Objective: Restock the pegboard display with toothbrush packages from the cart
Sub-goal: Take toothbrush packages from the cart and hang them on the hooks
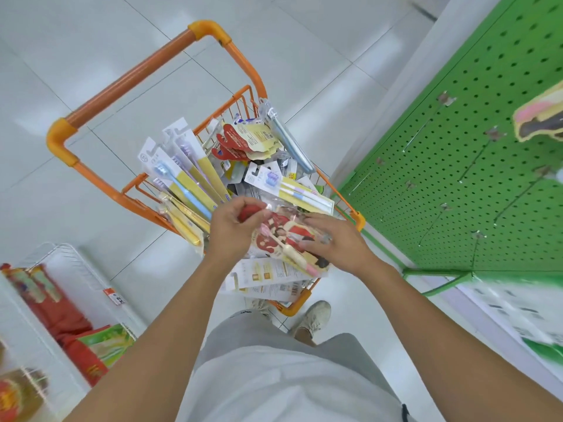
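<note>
An orange cart (128,83) stands in front of me, heaped with several toothbrush packages (189,172). Over its near end I hold a red-and-cream toothbrush package (285,236) with a cartoon figure printed on it. My left hand (233,229) pinches its upper left end, fingers curled. My right hand (333,242) lies on its right side with the fingers spread over it. The green pegboard (475,166) rises at the right, with several bare metal hooks (484,153). One yellow-and-pink package (539,120) hangs on it near the right edge.
A white wire shelf (70,269) with red and green goods stands at the lower left. The pegboard's green base frame (438,278) juts out by the cart's right corner. My shoes (313,318) stand just behind the cart on the pale tiled floor.
</note>
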Demonstrator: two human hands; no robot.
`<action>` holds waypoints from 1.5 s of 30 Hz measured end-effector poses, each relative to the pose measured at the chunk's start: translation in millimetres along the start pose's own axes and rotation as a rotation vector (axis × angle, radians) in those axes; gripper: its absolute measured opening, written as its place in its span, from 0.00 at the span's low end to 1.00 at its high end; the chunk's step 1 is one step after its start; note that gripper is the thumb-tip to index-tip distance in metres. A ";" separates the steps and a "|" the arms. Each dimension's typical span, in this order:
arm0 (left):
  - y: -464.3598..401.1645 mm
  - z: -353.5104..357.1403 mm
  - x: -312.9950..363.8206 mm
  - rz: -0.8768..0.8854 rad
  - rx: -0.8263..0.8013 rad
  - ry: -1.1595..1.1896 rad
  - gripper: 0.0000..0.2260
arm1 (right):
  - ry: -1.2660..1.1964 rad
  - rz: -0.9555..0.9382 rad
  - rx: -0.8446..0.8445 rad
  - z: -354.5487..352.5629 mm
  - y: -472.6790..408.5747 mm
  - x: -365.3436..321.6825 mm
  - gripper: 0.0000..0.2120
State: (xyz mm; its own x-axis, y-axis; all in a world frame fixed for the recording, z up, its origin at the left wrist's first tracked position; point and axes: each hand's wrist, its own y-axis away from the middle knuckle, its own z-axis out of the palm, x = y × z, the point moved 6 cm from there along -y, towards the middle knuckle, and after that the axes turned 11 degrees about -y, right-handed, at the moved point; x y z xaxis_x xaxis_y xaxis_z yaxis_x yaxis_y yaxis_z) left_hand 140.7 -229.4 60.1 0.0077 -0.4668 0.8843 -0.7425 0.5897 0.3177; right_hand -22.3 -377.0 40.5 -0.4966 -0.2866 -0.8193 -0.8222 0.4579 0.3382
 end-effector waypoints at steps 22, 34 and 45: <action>-13.4 105.8 218.8 -0.067 -0.420 0.363 0.09 | -0.843 0.066 0.389 -149.5 76.4 -57.1 0.09; 38.7 194.9 257.3 0.102 -0.688 0.344 0.11 | -1.014 -0.205 0.961 -226.5 147.2 -64.2 0.11; 20.3 189.7 272.0 0.224 -0.445 0.255 0.10 | -0.878 -0.302 1.136 -280.0 158.5 -63.0 0.11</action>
State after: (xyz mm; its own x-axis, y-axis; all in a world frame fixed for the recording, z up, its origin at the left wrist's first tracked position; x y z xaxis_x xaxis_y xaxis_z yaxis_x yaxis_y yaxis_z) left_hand 0.7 -469.4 242.2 0.0849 -0.1570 0.9839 -0.3908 0.9031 0.1778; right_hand -199.2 -522.0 275.3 0.3172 -0.0870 -0.9444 0.0011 0.9958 -0.0914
